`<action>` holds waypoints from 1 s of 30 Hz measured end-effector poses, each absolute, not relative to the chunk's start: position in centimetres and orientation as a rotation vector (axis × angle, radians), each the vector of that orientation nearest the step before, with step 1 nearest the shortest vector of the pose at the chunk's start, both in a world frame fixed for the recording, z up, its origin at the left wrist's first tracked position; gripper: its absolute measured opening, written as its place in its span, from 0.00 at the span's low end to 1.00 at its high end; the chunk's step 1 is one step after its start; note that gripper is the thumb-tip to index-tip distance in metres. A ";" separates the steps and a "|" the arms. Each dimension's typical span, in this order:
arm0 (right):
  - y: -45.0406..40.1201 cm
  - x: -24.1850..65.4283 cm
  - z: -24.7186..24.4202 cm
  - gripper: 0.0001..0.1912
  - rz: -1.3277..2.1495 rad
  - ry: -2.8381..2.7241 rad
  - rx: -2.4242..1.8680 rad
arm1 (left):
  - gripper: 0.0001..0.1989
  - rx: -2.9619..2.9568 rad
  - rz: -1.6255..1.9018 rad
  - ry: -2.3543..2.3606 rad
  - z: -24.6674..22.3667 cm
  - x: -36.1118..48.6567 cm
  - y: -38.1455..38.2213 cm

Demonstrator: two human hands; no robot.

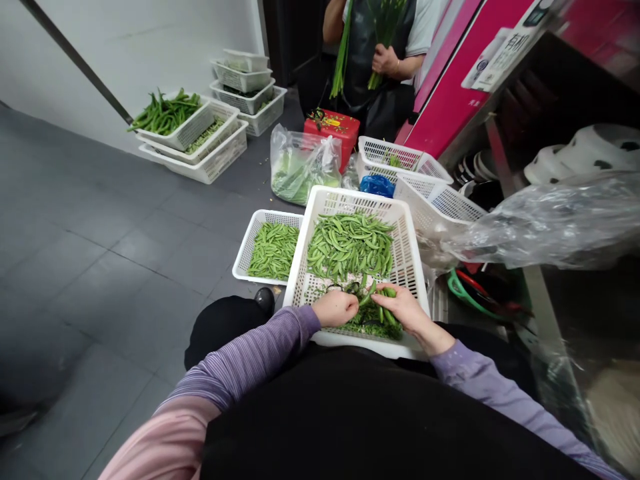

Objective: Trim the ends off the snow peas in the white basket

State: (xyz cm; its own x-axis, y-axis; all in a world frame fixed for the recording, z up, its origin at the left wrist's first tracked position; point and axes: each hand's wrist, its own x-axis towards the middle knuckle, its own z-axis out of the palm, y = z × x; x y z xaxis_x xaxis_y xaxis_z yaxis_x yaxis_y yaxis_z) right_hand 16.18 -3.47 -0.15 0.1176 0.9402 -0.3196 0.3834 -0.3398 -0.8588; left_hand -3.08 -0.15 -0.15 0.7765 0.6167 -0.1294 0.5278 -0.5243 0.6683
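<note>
A large white basket (pixel 414 267) rests across my lap, with green pea pods (pixel 350 245) heaped in its far half and darker green trimmings (pixel 373 323) in its near half. My left hand (pixel 336 309) is closed over the near left part of the basket; what its fingers pinch, if anything, is hidden. Beside it, my right hand (pixel 403 307) holds several pea pods against its palm, one pod pointing toward the left hand. Dark scissor-like handles, partly covered, show near the left hand.
Left of the big basket, a smaller white basket (pixel 241 257) holds pods. Ahead are a clear bag of greens (pixel 300 175), a red box (pixel 345 137) and a co-worker's hand (pixel 386 61) holding long green stems. Stacked baskets (pixel 207 170) stand by the wall; white baskets (pixel 440 203) stand right.
</note>
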 end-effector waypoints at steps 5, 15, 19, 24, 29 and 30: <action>-3.8 16.3 2.0 0.18 0.395 -2.420 -1.687 | 0.10 2.387 0.094 0.829 -0.1 -3.1 -0.5; -2.3 13.3 1.2 0.03 0.790 -2.166 -1.686 | 0.11 2.029 0.304 1.093 -0.5 -2.5 -0.1; -2.3 13.0 1.2 0.04 1.059 -1.801 -1.720 | 0.13 1.608 0.296 1.145 -0.7 -2.4 -0.4; -2.2 13.3 1.9 0.02 0.943 -2.047 -1.679 | 0.11 2.012 0.319 0.949 -0.5 -3.1 -0.1; -2.0 13.6 2.7 0.04 0.719 -2.404 -1.673 | 0.12 2.413 0.232 0.719 -0.1 -3.6 0.6; -2.0 13.5 2.8 0.04 0.711 -2.434 -1.675 | 0.12 2.438 0.213 0.690 0.0 -3.7 0.7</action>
State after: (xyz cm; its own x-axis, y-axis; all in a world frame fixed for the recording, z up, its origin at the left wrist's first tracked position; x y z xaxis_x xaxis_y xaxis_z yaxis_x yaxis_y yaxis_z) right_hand 13.53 -2.03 2.76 -0.3884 0.9047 -0.1750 0.8567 0.2846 -0.4302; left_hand -3.65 0.66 -0.03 0.8529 0.5221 -0.0065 0.4277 -0.6915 0.5821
